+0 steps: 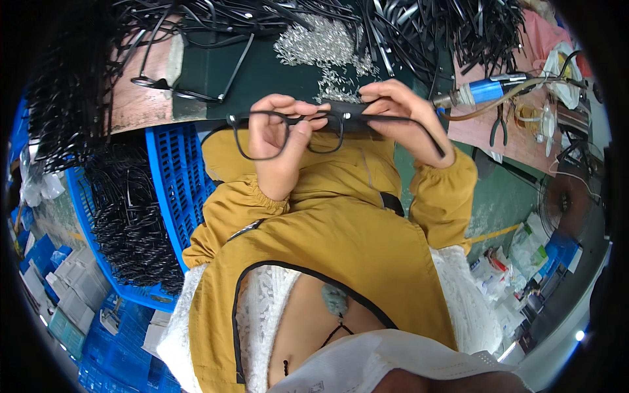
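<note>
My left hand (pixel 280 144) is closed on a black eyeglass frame (pixel 345 119) near its bridge, with the fingers behind the rims. The frame is held up in front of my apron, just off the bench edge. One temple runs to the right across my right hand (pixel 413 121), whose thumb and fingers are pinched together close to the hinge. Small silver dots mark the frame's hinge corners. What lies between the right fingertips is partly hidden. Beyond my hands, a heap of small silver metal pieces (pixel 314 42) lies on the dark green mat (pixel 209 62).
Black temples (pixel 419 39) are piled along the back. Another eyeglass frame (pixel 190 95) lies at the left. A blue-bodied tool with a hose (pixel 483 92) and black pliers (pixel 499 129) lie at the right. A blue crate (pixel 171 190) of black frames stands left of my lap; a fan (pixel 563 203) stands right.
</note>
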The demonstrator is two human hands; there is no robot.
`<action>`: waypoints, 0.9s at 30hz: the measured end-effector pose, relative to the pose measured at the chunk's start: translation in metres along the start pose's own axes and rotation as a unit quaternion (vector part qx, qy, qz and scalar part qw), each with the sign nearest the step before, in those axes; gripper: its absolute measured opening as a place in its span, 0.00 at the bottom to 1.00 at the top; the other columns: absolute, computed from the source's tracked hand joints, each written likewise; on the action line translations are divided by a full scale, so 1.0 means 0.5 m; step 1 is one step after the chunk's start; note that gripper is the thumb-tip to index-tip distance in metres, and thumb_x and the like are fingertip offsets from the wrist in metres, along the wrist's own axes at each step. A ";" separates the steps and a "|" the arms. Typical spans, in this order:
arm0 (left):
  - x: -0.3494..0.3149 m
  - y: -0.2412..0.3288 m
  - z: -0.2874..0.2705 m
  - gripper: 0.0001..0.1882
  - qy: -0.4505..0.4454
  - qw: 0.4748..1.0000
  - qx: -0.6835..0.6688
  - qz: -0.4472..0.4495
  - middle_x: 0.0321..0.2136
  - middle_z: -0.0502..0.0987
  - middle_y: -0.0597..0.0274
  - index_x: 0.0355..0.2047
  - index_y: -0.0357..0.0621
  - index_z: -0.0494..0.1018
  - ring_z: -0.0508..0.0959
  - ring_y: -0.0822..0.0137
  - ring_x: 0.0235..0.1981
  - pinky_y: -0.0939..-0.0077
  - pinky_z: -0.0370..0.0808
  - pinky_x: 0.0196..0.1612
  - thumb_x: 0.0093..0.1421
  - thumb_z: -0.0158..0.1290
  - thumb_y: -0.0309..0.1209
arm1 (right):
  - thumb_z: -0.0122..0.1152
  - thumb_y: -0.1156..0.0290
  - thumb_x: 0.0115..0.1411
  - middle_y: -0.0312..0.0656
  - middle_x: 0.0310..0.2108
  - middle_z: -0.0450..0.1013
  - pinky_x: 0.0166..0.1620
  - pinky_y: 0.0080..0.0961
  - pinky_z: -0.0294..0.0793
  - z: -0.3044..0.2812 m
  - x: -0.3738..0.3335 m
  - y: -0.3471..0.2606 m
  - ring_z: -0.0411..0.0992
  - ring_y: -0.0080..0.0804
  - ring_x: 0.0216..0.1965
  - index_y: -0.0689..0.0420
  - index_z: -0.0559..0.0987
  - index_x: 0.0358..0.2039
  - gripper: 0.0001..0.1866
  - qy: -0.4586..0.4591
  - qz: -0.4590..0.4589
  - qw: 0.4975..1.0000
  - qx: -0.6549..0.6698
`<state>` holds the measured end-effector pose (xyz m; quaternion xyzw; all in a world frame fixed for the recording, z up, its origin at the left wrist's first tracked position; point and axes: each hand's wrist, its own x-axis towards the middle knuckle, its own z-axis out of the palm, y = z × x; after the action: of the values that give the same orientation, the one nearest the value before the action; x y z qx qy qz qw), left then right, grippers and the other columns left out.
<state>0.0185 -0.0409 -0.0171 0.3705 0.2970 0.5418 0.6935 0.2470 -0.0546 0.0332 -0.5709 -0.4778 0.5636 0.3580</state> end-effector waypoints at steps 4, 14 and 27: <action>0.034 0.036 -0.022 0.16 0.010 0.994 -0.052 -0.093 0.36 0.78 0.51 0.56 0.31 0.66 0.85 0.56 0.39 0.71 0.84 0.43 0.71 0.48 0.26 | 0.60 0.79 0.63 0.41 0.38 0.76 0.40 0.23 0.78 0.031 0.154 -0.083 0.79 0.30 0.39 0.60 0.78 0.52 0.16 0.099 -0.281 0.904 -0.307; 0.059 0.062 -0.023 0.30 0.017 0.984 0.032 -0.177 0.26 0.77 0.58 0.51 0.28 0.73 0.85 0.58 0.30 0.74 0.82 0.33 0.75 0.34 0.47 | 0.58 0.73 0.58 0.47 0.30 0.78 0.39 0.40 0.79 0.041 0.218 -0.116 0.78 0.49 0.33 0.59 0.81 0.36 0.07 0.115 -0.250 0.776 -0.568; 0.063 0.073 -0.006 0.30 0.029 0.973 0.053 -0.221 0.26 0.80 0.56 0.50 0.29 0.76 0.85 0.59 0.29 0.76 0.79 0.33 0.75 0.35 0.46 | 0.59 0.68 0.61 0.45 0.30 0.71 0.37 0.40 0.77 0.067 0.312 -0.129 0.73 0.46 0.32 0.60 0.76 0.39 0.10 0.281 -0.363 0.707 -0.538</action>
<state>0.0043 -0.0045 0.0113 0.3158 0.4197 0.3695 0.7665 0.1903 0.1078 0.0436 -0.5812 -0.7478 -0.1490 0.2842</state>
